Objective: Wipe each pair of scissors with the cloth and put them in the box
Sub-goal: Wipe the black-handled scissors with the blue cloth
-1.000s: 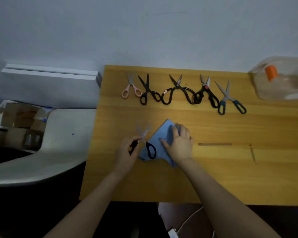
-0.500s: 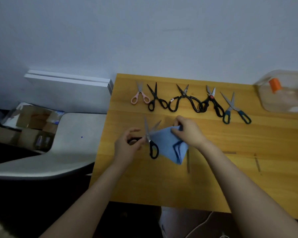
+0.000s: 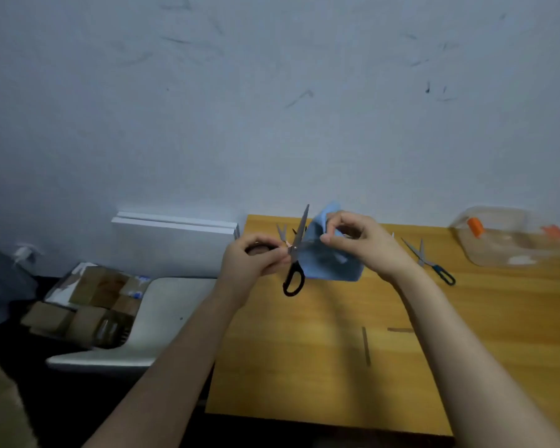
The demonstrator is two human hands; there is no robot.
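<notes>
My left hand (image 3: 256, 258) holds a pair of black-handled scissors (image 3: 295, 253) by one handle loop, raised above the wooden table (image 3: 320, 350). The blades are spread and one blade points up. My right hand (image 3: 359, 242) pinches the blue cloth (image 3: 327, 257) right beside that blade. A clear plastic box (image 3: 511, 236) with orange clips stands at the table's far right. Teal-handled scissors (image 3: 429, 261) lie at the back of the table. Tips of other scissors (image 3: 282, 232) peek out behind my hands; the rest of that row is hidden.
A white chair (image 3: 149, 321) stands left of the table, with cardboard boxes (image 3: 88, 305) on the floor beyond it. White boards (image 3: 175, 234) lean at the wall. The wall runs right behind the table's back edge.
Both hands have lifted the scissors and the cloth up off the table. The view has tilted upward, showing much more wall. The cloth now hangs from my right hand by the raised blade.
</notes>
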